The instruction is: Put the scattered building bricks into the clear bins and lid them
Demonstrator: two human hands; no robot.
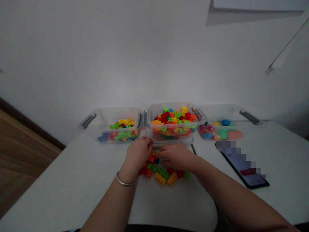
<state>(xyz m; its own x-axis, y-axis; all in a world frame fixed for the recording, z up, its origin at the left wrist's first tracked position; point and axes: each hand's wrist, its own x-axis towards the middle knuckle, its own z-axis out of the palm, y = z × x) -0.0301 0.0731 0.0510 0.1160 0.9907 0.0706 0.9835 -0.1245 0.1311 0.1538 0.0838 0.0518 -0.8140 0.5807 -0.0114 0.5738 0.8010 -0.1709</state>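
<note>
Small building bricks lie in a cluster on the table between and below my hands. My left hand (138, 153), with a silver bangle at its wrist, is on the left of the cluster with its fingers curled together; what they hold, if anything, is hidden. Opposite it, my right hand (175, 155) reaches in with thumb and fingers apart, close to a blue brick (157, 160) and a red-orange brick (151, 159). Nearer to me are a long green brick (163, 173), a yellow brick (160, 178) and another yellow brick (172, 178). Dark red bricks (180, 174) lie partly under my right hand.
Three clear bins stand along the wall: a left bin (116, 111) with colourful pieces, a middle bin (154, 109) heaped with bricks, and a right bin (214, 111) with assorted toys. A phone (241, 167) lies on the white table (79, 180) at the right.
</note>
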